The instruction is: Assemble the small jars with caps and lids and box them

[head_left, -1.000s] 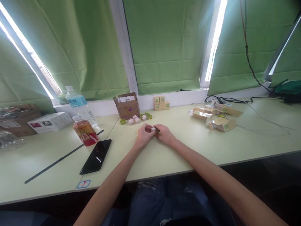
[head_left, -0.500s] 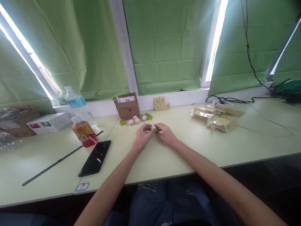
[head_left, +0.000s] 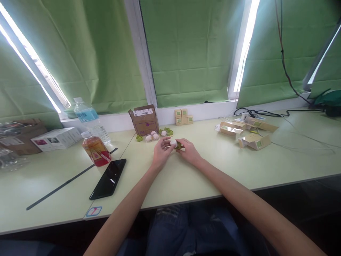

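Above the middle of the table, my left hand (head_left: 161, 154) pinches a small white rounded piece (head_left: 173, 143) between thumb and fingers. My right hand (head_left: 189, 153) is closed on a small dark green piece (head_left: 178, 145) right against it. Whether the two pieces are joined, I cannot tell. Just beyond my hands lie several pinkish-white balls (head_left: 153, 135) in what looks like clear plastic. Green leaf-like pieces (head_left: 139, 138) are on either side of them.
An opened cardboard box (head_left: 146, 122) and stacked small tan boxes (head_left: 183, 119) stand by the wall. Unfolded tan cartons (head_left: 257, 140) lie right. At left are a water bottle (head_left: 89, 117), a red drink bottle (head_left: 96, 151), a black phone (head_left: 108, 179) and a dark strip (head_left: 61, 186).
The white piece between my hands has turned a little and shows more of its rounded face. My hands stay in nearly the same place.
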`<action>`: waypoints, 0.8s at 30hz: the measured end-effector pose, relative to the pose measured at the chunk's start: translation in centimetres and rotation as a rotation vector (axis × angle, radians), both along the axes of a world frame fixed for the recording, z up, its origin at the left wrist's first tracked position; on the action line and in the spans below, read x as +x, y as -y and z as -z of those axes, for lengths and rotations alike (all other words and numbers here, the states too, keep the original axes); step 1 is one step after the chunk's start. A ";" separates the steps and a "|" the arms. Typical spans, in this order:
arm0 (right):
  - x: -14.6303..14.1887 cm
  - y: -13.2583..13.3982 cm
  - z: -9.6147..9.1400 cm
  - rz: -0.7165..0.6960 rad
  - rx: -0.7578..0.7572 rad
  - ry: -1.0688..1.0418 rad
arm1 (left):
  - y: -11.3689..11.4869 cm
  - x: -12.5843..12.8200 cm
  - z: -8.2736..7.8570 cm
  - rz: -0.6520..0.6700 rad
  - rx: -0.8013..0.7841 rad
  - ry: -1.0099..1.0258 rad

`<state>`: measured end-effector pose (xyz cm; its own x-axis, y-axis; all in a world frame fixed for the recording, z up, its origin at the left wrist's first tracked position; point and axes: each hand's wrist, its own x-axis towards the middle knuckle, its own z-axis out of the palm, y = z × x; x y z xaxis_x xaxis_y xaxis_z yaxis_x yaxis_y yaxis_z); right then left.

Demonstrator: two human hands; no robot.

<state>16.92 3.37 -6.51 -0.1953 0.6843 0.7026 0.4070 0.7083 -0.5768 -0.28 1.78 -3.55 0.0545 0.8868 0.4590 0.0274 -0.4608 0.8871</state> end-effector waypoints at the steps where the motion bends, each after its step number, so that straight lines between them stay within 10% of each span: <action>1: 0.0 0.0 0.0 -0.005 -0.002 -0.003 | 0.0 0.0 0.0 0.003 0.000 -0.004; 24: -0.6 0.1 0.0 -0.012 -0.074 -0.013 | -0.1 0.4 0.2 -0.145 0.015 -0.088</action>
<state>16.36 3.28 -6.50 -0.1949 0.7324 0.6524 0.3909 0.6681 -0.6332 0.16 1.86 -3.79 -0.0326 0.8814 0.4712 0.1720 -0.4594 0.8714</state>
